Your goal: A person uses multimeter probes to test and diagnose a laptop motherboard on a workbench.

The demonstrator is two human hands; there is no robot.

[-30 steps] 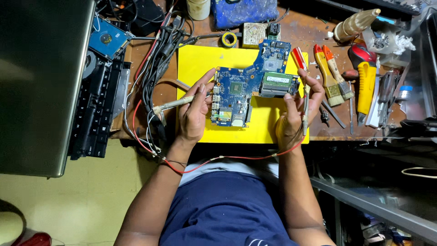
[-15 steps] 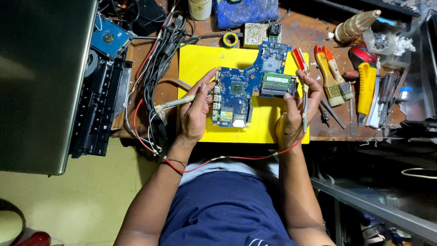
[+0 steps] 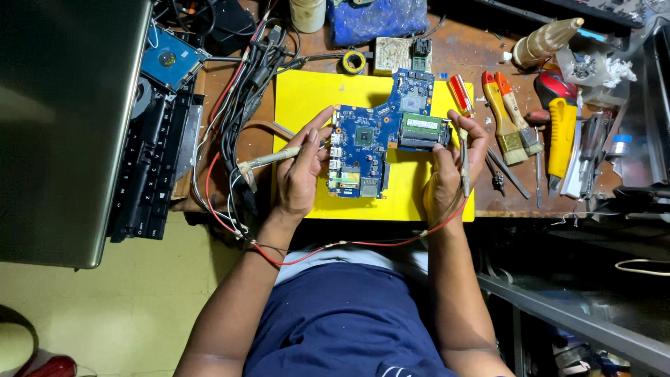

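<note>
A blue laptop circuit board (image 3: 377, 139) lies over a yellow mat (image 3: 307, 105) on the wooden bench. My left hand (image 3: 300, 171) grips the board's left edge and also holds a pale probe (image 3: 269, 160) with a red wire. My right hand (image 3: 453, 164) holds the board's right edge beside the green memory stick (image 3: 421, 129), with a second probe (image 3: 464, 164) held between the fingers. A red wire (image 3: 335, 246) runs between the two probes across my lap.
A laptop lid (image 3: 63, 119) and black keyboard (image 3: 150, 160) sit left, with a tangle of cables (image 3: 244, 84). Screwdrivers and brushes (image 3: 509, 119), a yellow knife (image 3: 562, 132) and a tape roll (image 3: 354, 61) lie right and behind. A metal shelf (image 3: 572, 321) is lower right.
The board has shifted slightly in my hands and lies a little more upright on the mat. Both hands keep their grip.
</note>
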